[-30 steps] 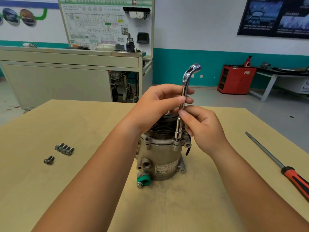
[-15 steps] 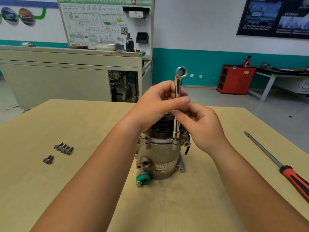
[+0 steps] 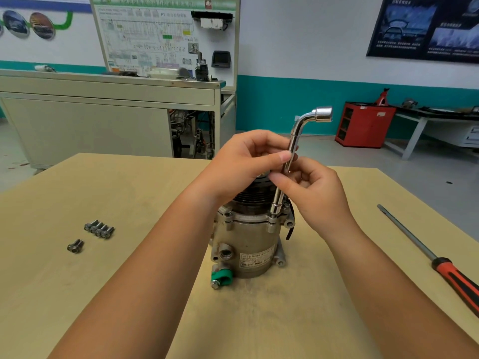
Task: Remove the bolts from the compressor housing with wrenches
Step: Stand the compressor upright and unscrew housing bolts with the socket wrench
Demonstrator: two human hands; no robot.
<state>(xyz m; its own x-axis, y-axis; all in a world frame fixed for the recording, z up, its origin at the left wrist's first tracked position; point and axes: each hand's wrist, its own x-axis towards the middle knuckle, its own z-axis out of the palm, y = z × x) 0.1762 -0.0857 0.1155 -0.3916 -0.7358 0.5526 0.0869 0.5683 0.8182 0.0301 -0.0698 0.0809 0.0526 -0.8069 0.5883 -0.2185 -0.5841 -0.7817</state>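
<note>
Workshop: teal-banded wall, a wiring display board on a grey cabinet, and a red cabinet far to the right.
Table [image 3: 77, 294]: pale wooden top, with the work near its middle.
Compressor housing [image 3: 248, 237]: stands upright on the table with its pulley end up, directly below both hands.
Left hand [image 3: 243, 161]: thumb and fingers pinch the wrench shaft high up.
Right hand [image 3: 316, 193]: fingertips pinch the same shaft lower down, above the flange.
Screwdriver [image 3: 440, 263]: lies on the table, well apart to the right.
Wrench [image 3: 294, 137]: L-shaped socket type, with the long leg nearly upright and the lower socket seated on the flange.
Loose bolts [image 3: 99, 229]: grouped at the left of the table, near one another.
Seated bolt: hidden inside the socket, and probably finger-loose by now. Hold the shaft in line with it, press down lightly, twirl the shaft between the fingertips, and lift only once the thread is free.
</note>
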